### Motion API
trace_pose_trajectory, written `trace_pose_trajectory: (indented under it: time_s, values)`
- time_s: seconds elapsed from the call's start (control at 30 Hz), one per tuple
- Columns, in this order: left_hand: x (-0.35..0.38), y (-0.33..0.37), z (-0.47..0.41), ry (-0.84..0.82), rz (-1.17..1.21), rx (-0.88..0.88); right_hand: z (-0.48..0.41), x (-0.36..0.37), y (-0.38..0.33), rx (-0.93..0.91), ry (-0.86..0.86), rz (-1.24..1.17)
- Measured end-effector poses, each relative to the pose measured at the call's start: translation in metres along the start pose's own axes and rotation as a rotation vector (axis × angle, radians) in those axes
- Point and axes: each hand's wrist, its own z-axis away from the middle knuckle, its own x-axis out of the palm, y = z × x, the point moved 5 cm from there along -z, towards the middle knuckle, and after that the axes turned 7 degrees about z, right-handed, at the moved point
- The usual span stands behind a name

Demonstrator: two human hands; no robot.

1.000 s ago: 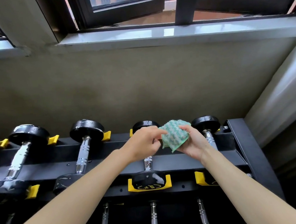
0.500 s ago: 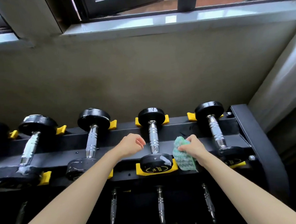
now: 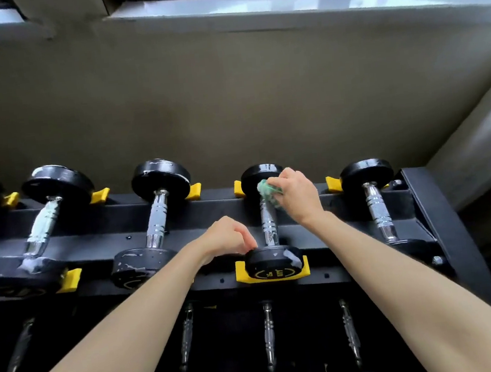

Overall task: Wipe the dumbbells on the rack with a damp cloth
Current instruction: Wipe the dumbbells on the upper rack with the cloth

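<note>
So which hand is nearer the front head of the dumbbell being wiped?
Left. The left hand sits at the upper-left edge of the front head; the right hand grips the green cloth at the far end of the handle.

1 wide-angle head view looks forward and down, close over the dumbbell rack point(image 3: 98, 240), facing the wall point(image 3: 229, 96).

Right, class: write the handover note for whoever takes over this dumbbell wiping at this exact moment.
Left hand: fingers curled, fingertips at the near head of the second dumbbell from the right; grip unclear.
Right hand: holds the bunched green cloth against that dumbbell's handle, by its far head.
Done: probably the left neighbour dumbbell, its heads streaked wet-looking.
Left: finish this one, then the rightmost dumbbell and the lower-row dumbbells.
</note>
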Motion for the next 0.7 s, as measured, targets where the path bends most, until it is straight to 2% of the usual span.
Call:
trace_pose_trajectory:
  time_s: [0.1,0.37,0.57,0.7]
  values:
    - [0.0,0.005,-0.004,-0.003,-0.055,0.0,-0.008,0.008,-0.009,-0.096,-0.052,0.122]
    - [0.001,0.007,-0.008,0.018,-0.057,-0.068,0.006,0.004,-0.018,-0.315,-0.43,0.008]
    - [0.002,0.006,-0.003,0.039,0.016,-0.115,0.034,0.008,-0.024,-0.387,-0.573,0.006]
    - [0.006,0.011,-0.001,0.021,-0.021,-0.106,0.042,0.008,-0.022,-0.322,-0.684,-0.051]
